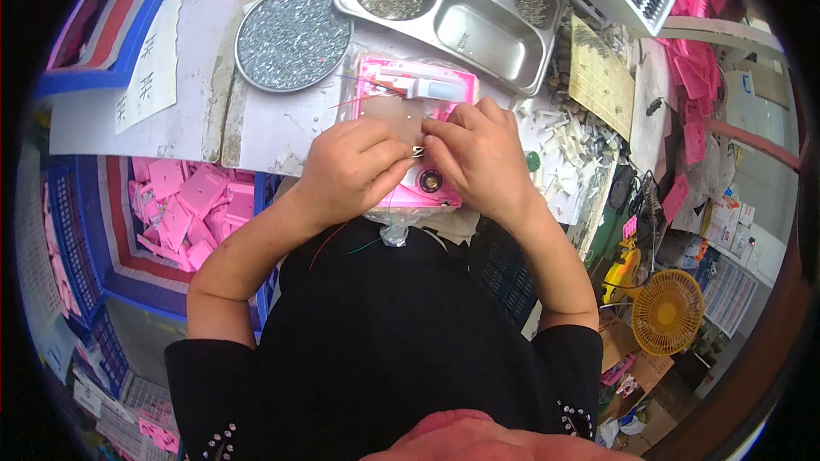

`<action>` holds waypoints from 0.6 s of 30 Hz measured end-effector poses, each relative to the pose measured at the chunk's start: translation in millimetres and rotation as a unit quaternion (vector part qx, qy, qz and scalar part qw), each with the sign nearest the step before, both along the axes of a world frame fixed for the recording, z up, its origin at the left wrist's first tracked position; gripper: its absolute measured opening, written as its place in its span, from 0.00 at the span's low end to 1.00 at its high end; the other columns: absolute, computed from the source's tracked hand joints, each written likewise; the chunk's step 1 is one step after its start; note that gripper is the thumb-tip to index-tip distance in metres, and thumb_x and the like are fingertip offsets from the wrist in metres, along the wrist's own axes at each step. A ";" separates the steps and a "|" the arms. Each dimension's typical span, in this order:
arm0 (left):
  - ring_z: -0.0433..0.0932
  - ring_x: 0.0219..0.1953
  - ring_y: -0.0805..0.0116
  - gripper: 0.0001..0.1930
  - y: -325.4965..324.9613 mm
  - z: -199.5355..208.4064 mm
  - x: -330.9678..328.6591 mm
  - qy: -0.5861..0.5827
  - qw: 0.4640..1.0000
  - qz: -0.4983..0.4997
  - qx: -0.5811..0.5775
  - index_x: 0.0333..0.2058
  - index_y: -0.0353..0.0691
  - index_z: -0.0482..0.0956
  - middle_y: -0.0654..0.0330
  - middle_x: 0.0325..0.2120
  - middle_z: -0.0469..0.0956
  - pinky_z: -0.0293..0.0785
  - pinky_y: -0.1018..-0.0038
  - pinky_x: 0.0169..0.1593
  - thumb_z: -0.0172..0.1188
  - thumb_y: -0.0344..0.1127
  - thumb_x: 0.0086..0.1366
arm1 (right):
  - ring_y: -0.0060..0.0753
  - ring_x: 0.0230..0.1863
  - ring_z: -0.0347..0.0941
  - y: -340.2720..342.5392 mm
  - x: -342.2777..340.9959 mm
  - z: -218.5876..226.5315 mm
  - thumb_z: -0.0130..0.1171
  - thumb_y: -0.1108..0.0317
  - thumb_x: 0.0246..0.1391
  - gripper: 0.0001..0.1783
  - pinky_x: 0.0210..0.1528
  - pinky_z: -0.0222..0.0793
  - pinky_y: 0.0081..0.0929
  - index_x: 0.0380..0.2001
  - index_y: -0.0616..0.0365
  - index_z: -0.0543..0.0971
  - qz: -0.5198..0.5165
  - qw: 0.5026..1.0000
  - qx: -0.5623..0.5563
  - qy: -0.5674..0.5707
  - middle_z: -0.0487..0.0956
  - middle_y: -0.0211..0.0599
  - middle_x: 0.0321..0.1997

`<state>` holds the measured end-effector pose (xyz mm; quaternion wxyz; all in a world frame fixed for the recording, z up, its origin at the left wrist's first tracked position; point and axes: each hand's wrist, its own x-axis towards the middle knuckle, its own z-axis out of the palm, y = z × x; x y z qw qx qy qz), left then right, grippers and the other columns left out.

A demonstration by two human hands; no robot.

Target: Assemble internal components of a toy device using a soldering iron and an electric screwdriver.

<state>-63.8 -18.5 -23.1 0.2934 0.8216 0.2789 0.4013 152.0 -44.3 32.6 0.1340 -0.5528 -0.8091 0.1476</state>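
Head view is showing the left hand (350, 166) and right hand (478, 158) pinching a small metal part (418, 152) together over a pink plastic casing (418, 192).

The workbench (196, 111) is pale and scuffed, with paper sheets (149, 60) taped at its left end. A round tin of small metal bits (292, 37) sits toward the back edge, a steel compartment tray (448, 13) just right of it. At the front edge lies a pink plastic housing (418, 137), and white plastic scraps (564, 145) litter the right end.
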 end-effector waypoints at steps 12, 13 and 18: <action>0.77 0.29 0.56 0.10 1.2 6.7 -9.9 0.026 0.998 -0.012 0.056 0.33 0.39 0.83 0.57 0.29 0.77 0.71 0.63 0.33 0.72 0.25 0.52 | 0.36 0.32 0.77 -14.7 121.4 28.8 0.69 0.72 0.53 0.09 0.39 0.71 0.32 0.39 0.57 0.88 -0.161 0.974 0.139 0.080 0.81 0.37 0.27; 0.77 0.30 0.56 0.10 2.6 8.6 -10.5 0.029 0.996 -0.010 0.080 0.33 0.39 0.83 0.58 0.29 0.77 0.70 0.63 0.33 0.72 0.25 0.51 | 0.35 0.32 0.78 -13.0 141.3 36.1 0.68 0.71 0.54 0.08 0.38 0.72 0.31 0.38 0.57 0.89 -0.213 0.964 0.141 0.069 0.82 0.38 0.28; 0.75 0.33 0.55 0.10 5.2 10.8 -6.3 0.050 0.998 -0.001 0.040 0.33 0.39 0.82 0.57 0.30 0.75 0.67 0.62 0.37 0.71 0.24 0.51 | 0.43 0.37 0.83 51.7 278.3 27.8 0.66 0.63 0.54 0.11 0.43 0.76 0.38 0.37 0.56 0.89 -0.388 0.911 0.143 -0.013 0.87 0.42 0.34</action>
